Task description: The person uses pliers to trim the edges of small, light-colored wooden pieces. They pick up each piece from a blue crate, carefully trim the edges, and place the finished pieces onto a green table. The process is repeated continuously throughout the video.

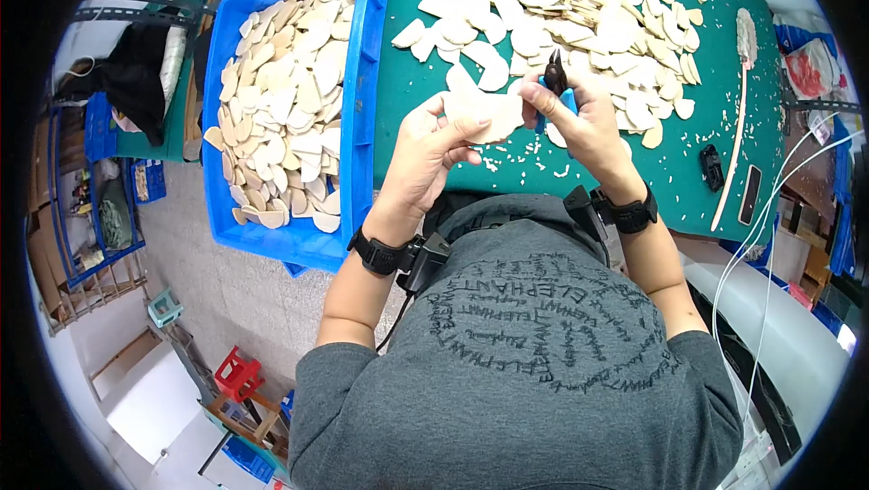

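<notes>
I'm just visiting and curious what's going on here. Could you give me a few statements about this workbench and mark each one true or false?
1. The left hand holds a pale flat wooden piece. True.
2. The right hand is empty. False: its grip is closed on small cutters with blue handles, set against the piece's edge.
3. The blue bin on the person's left is filled with pale flat pieces. True.
4. The tabletop is red. False: it is green.
5. A loose pile of similar pieces lies on the table beyond the hands. True.
6. Both wrists are bare. False: each wears a black band.
</notes>
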Demonstrator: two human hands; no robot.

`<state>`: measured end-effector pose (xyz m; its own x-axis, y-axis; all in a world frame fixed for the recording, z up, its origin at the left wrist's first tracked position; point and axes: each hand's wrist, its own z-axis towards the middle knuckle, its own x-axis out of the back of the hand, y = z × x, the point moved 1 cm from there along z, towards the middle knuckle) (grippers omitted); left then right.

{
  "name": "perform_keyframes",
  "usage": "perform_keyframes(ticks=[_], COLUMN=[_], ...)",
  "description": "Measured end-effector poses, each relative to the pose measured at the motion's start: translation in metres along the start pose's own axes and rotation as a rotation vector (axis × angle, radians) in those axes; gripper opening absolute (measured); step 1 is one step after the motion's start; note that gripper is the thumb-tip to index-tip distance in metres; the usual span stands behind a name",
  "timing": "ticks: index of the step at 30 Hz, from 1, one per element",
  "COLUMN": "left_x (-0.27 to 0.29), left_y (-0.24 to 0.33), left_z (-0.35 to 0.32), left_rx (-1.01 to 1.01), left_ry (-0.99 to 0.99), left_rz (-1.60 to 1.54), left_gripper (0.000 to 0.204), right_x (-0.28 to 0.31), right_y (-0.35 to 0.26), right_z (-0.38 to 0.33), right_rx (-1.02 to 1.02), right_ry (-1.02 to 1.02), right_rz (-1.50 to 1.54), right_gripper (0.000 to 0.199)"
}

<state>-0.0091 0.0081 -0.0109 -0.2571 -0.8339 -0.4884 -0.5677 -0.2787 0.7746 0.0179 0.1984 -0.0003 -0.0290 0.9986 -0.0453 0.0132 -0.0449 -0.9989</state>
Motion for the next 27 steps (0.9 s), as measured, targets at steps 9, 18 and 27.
perform_keyframes(ticks=[9,18,27], left_x=[0.067,0.123,0.082], left_y=[0.030,-0.080,-0.094], left_z=[-0.009,0.101,0.128], left_rx=[-0.359,-0.263,-0.291], left_ry=[0.354,0.508,0.186], left_rz=[0.046,0.999,0.659], left_gripper=[0.032,0.070,0.028], right_x=[0.032,0.037,0.032], right_y=[0.033,0.046,0.037], right_z=[-0.011,-0.027,-0.032], right_rx=[-0.104,-0.232,-0.285], right_ry=[0.095,0.086,0.085], right_rz=[-0.472,-0.553,-0.472], right_gripper=[0.027,0.023,0.022])
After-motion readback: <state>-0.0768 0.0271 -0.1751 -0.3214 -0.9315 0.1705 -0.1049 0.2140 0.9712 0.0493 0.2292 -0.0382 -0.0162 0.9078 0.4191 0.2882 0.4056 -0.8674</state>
